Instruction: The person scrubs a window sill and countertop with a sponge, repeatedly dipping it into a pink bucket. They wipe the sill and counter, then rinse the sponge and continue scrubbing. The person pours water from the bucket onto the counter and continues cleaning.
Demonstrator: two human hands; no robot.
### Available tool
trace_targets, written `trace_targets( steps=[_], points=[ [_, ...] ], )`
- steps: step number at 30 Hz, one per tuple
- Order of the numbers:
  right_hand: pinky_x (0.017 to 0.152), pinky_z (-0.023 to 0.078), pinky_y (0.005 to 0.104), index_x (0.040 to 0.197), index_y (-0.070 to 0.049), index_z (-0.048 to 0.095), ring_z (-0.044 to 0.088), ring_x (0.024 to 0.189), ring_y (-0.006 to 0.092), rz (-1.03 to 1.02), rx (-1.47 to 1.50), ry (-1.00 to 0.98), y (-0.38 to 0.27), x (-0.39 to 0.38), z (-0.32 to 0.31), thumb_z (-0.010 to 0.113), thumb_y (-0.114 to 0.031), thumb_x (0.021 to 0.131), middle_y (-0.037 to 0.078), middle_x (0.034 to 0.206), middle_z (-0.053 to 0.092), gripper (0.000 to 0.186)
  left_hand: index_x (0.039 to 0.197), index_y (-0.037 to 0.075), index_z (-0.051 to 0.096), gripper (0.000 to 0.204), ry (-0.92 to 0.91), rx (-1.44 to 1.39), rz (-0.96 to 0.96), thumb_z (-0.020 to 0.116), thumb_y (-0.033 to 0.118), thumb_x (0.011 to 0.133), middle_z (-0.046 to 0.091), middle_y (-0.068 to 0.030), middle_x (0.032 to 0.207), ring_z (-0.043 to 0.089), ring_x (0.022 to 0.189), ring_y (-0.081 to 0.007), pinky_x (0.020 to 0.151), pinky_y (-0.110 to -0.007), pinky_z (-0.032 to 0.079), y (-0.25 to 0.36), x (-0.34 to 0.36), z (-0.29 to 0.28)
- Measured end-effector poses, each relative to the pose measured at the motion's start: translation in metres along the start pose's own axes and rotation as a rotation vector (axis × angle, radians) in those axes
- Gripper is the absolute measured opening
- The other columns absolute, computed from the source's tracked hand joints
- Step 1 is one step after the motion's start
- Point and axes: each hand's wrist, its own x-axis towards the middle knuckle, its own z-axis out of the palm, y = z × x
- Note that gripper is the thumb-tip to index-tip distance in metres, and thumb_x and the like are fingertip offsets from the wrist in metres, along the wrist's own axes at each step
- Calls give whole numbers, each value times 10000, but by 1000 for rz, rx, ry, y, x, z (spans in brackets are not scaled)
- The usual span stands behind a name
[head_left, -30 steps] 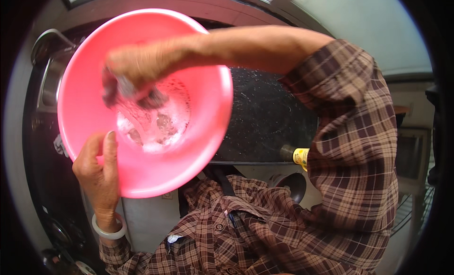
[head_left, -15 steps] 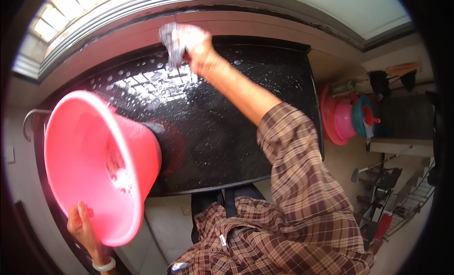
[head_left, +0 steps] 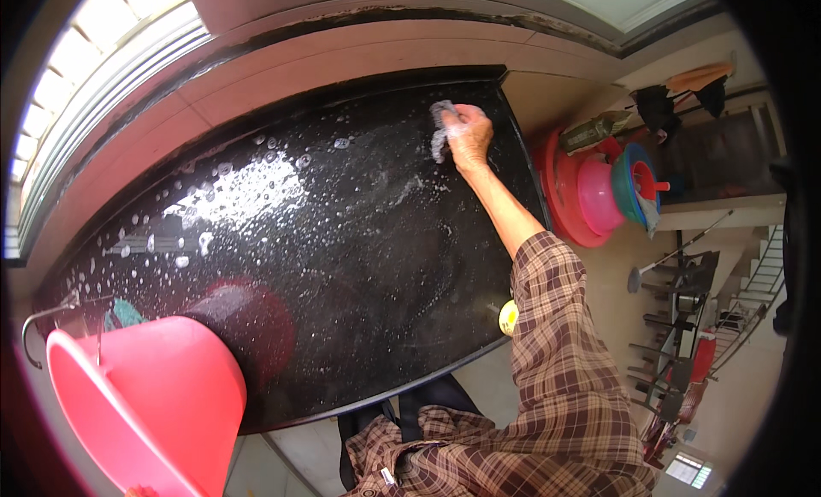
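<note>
My right hand [head_left: 469, 139] is closed on a crumpled grey cloth [head_left: 441, 131], pressed to the black countertop [head_left: 368, 300] near its far right corner. Soap suds and bubbles [head_left: 256, 185] are scattered over the counter, thickest toward the far left. At the lower left a pink tub [head_left: 175, 394] leans with its mouth turned to the left; its lower part is cut off by the picture's edge. My left hand does not show; I cannot make out a small orange-red patch at the tub's rim.
A curved metal tap [head_left: 43, 322] and a green scrap [head_left: 126, 312] are beyond the tub. By my right sleeve, a yellow round container [head_left: 508, 317] sits at the counter's near edge. Stacked pink basins [head_left: 599, 198] and a teal basin [head_left: 631, 185] stand right of the counter, a rack [head_left: 684, 326] beyond.
My right hand and the cloth have moved right across the counter. The pink tub appears lower left in the picture, and my left hand has dropped from sight. The view has shifted right.
</note>
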Motion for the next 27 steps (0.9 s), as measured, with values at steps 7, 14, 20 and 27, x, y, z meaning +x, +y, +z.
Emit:
trace_targets(
  steps=[7,14,20,27],
  points=[
    [783,554,463,1022,-90,801,753,886,334,-13,-338,277,68,91,-18,784,-372,879,156,927,784,317,895,-61,678,212,-8,111,56,705,135,970,706,-154,829,650,697,-239,646,-339,560,4,12,4],
    [721,574,537,875,-89,739,727,864,433,4,-960,109,58,103,46,695,-302,859,173,931,756,217,898,-69,678,216,-36,262,159,681,132,976,700,-151,820,650,695,-245,645,-339,563,-31,14,-51],
    [677,579,522,781,-58,718,737,803,388,-215,-780,-17,-30,-21,155,713,-157,819,192,833,721,106,914,-76,682,230,-43,236,147,630,138,976,677,-139,807,629,692,-234,610,-338,549,-19,-9,-36],
    [569,557,476,771,-61,674,702,735,332,-592,-402,-314,-149,-211,341,648,-165,851,195,847,696,133,1019,-52,634,324,-82,-106,-244,633,272,1006,644,-139,901,623,770,-212,689,-332,528,-2,2,-22]
  ],
)
